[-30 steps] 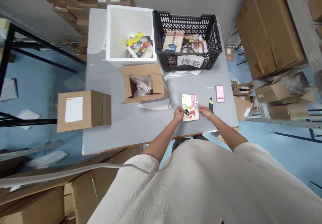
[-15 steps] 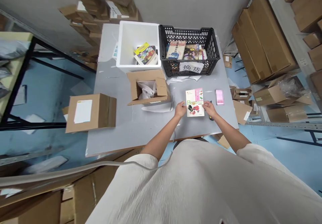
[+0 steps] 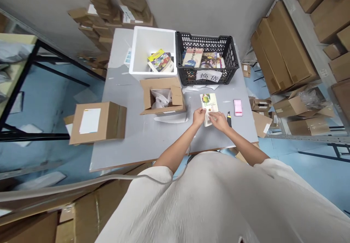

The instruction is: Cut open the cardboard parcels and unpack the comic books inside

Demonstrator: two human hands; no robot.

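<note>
A book [image 3: 209,101] with a cream cover, a green picture at its top and the word "Beautiful" lies between my hands above the table. My left hand [image 3: 199,117] grips its left edge, thumb over the cover. My right hand [image 3: 219,121] rests across the lower right of the cover, its fingers stretched out over the surface and hiding part of it. Just right of that hand lies a utility knife [image 3: 229,119] with a black and yellow handle. Farther right is a phone [image 3: 237,108] with a pink screen.
On the grey table [image 3: 142,137] stand an open cardboard box [image 3: 147,99] with white plastic inside, a white foam bin [image 3: 139,50] of books and a black crate [image 3: 235,62] of books. A closed carton [image 3: 116,122] sits at the left edge. Shelves with boxes flank the table.
The book has been turned over: its pink-and-white front with red pictures no longer shows. My right hand has moved from its right edge onto the cover, uncovering more of the knife.
</note>
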